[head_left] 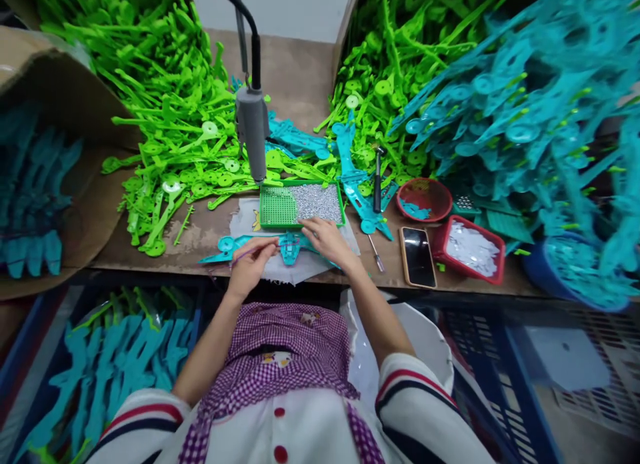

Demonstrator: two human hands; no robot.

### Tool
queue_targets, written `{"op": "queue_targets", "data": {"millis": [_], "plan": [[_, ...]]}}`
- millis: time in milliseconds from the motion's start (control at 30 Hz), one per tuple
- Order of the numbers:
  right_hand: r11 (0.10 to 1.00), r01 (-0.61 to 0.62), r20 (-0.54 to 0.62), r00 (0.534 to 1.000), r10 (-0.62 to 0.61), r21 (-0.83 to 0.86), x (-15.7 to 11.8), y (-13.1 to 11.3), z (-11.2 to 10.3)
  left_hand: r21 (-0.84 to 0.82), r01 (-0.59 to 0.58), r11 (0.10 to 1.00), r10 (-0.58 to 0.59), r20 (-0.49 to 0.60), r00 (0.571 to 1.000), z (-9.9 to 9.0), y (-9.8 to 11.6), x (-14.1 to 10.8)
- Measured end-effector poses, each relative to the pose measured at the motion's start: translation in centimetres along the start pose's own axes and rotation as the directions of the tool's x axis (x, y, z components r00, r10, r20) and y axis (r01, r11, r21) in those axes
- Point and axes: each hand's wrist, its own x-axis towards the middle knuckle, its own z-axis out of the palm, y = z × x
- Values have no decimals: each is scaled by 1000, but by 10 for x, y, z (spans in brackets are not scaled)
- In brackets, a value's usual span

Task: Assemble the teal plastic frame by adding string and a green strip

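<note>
Turquoise part (289,251) lay crosswise on cloth (243,219), long axis left to right! Left hand (250,267) pinched near its middle, contents hidden; right hand (327,242), nearer green tray (277,213), curved at near rim, grip unreadable.

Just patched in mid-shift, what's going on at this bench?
The person's left hand, fingertips pinched together, is at a turquoise plastic part lying on a pale cloth. The right hand is over its other side, fingertips by the near edge of a green tray partly filled with small silvery pieces. Whether either grips anything is unclear. A grey power tool hangs nearby, untouched.
</note>
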Motion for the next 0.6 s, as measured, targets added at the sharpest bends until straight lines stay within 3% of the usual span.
{"op": "queue_targets", "data": {"millis": [67, 233, 333, 433, 533, 600], "plan": [[993, 52, -109, 993, -41, 104, -2, -3, 6, -88, 74, 993, -77, -33, 996, 2, -7, 8], [965, 90, -127, 990, -60, 248, -31, -2, 28, -181, 150, 972, -150, 16, 989, 8, -19, 5], [986, 64, -217, 976, -30, 153, -41, 1, 38, -150, 228, 962, -220, 65, 973, 18, -24, -1], [996, 70, -261, 962, -81, -53, -45, 1, 43, -109, 305, 946, -294, 104, 950, 35, -32, -4], [984, 81, -239, 964, -117, -156, -51, -1, 42, -99, 346, 933, -337, 95, 937, 51, -39, -4], [990, 78, -191, 977, -99, -115, -56, -3, 38, -84, 339, 937, -333, 72, 940, 55, -41, -5]]}}
